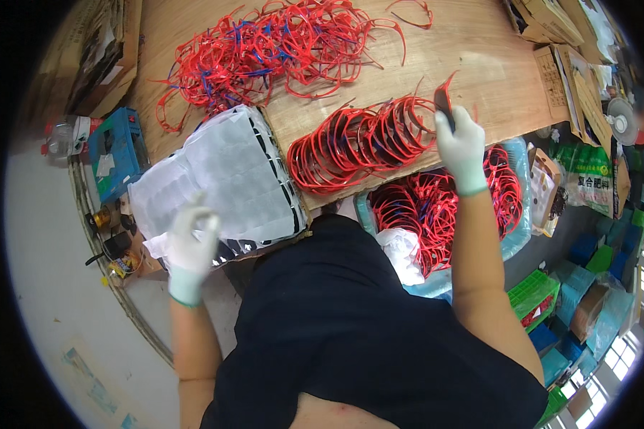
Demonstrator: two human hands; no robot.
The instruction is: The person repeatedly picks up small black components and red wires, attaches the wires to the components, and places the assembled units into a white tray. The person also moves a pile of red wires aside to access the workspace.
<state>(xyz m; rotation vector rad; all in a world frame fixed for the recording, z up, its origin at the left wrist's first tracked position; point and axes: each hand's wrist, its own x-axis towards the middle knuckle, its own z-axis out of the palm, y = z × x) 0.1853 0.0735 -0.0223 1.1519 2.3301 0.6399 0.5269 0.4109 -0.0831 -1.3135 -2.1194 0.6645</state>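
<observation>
My right hand [461,146], in a white glove, grips a pair of red sunglasses [444,100] with a dark lens, held upright at the right end of a row. That row of nested red sunglasses [365,141] stands along the table's near edge. My left hand [193,232], also gloved, hovers at the near left of a box covered with white sheets [225,171]. Its fingers are bent and apart, slightly blurred, with nothing visible in them. Dark pieces show along the box's right and near edges.
A tangled heap of red and blue frames [265,53] lies at the back of the wooden table [472,57]. Below its near edge, a blue-lined bin [515,239] holds more red glasses and a white bag [401,250]. A blue case [118,157] stands left; cardboard [562,79] stands right.
</observation>
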